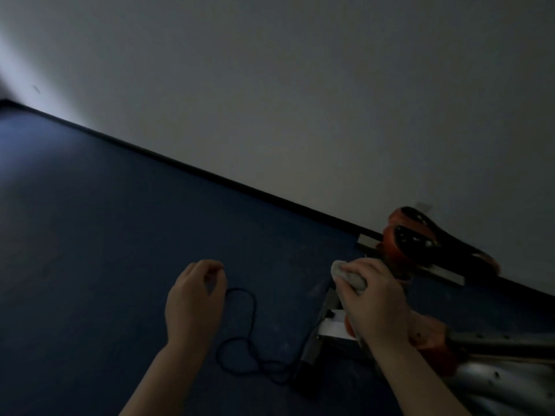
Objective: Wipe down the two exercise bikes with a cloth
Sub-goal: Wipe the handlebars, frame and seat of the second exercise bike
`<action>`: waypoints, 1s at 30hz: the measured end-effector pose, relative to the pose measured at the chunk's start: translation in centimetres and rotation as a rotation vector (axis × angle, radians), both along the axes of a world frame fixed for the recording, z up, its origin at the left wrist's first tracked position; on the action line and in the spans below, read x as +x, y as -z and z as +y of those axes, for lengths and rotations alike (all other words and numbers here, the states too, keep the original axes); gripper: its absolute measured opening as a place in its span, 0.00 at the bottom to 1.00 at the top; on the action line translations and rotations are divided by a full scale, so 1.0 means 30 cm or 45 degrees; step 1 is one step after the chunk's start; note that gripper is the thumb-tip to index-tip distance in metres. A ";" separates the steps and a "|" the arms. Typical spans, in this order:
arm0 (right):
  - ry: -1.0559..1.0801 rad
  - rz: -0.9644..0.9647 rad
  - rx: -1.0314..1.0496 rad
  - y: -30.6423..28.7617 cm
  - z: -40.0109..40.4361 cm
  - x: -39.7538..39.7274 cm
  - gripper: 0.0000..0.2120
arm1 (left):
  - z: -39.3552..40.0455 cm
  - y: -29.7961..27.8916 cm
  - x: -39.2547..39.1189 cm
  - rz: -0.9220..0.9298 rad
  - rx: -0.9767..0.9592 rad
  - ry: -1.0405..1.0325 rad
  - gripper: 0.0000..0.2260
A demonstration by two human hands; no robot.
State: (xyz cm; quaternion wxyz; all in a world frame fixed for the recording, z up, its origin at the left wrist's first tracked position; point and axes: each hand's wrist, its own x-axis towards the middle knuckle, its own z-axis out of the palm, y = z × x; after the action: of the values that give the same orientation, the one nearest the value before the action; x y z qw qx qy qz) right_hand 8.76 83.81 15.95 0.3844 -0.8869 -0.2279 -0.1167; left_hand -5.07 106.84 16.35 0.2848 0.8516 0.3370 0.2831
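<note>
The scene is dim. My right hand (pixel 372 298) grips a bunched pale cloth (pixel 350 277) low at the right, over the orange and silver frame of an exercise bike (pixel 432 337). Beyond it, near the wall, stands the orange and black saddle (pixel 420 235) of a bike, with a pale base bar beneath it. My left hand (pixel 195 298) hovers above the floor to the left, fingers loosely curled, holding nothing.
A dark cable (pixel 249 331) lies in loops on the blue floor (pixel 105 235) between my hands, running to a dark plug near the bike's base. A grey wall (pixel 300 85) with a black skirting board (pixel 210 172) crosses the view diagonally.
</note>
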 end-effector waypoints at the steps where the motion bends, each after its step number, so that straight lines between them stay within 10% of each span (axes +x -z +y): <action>1: 0.016 -0.018 -0.010 -0.007 0.027 0.023 0.07 | 0.034 0.003 0.041 -0.011 -0.014 0.029 0.03; 21: 0.410 -0.028 -0.079 0.002 0.432 0.955 0.09 | 0.465 0.037 1.281 0.122 -0.049 0.615 0.07; 30: 1.031 0.069 -0.012 0.032 0.527 1.430 0.09 | 0.578 0.017 2.115 0.147 0.002 1.224 0.08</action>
State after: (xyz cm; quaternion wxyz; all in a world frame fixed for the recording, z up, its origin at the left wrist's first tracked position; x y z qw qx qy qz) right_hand 51.66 99.61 14.98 0.3093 -0.9095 0.1495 -0.2341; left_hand 58.37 124.18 15.83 0.3637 0.9253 -0.0798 0.0719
